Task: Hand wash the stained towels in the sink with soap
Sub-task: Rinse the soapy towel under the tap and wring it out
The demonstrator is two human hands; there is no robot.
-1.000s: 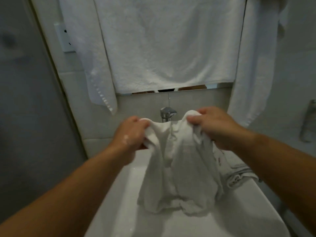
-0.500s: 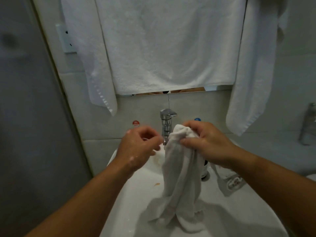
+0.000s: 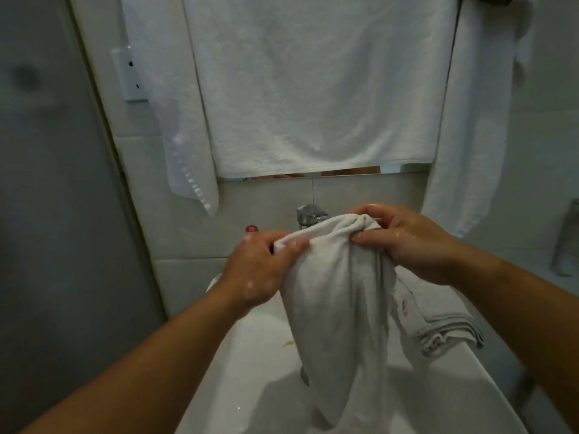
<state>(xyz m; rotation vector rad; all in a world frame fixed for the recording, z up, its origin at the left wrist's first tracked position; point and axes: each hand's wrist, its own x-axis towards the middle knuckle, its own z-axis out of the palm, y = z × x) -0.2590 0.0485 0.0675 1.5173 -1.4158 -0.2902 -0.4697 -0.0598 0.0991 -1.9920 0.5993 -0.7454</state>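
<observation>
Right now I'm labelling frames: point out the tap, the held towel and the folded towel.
tap [image 3: 308,214]: head view, chrome top.
held towel [image 3: 338,292]: head view, hanging middle.
folded towel [image 3: 448,332]: head view, stacked edges.

Dim tiled wall [image 3: 188,245], socket [image 3: 127,76], perhaps grey door [image 3: 47,214].

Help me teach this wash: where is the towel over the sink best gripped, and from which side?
Take the towel by its gathered top edge, one end from each side, as the left hand and right hand do. It bunches there into a roll, while the rest hangs limp into the sink.
</observation>
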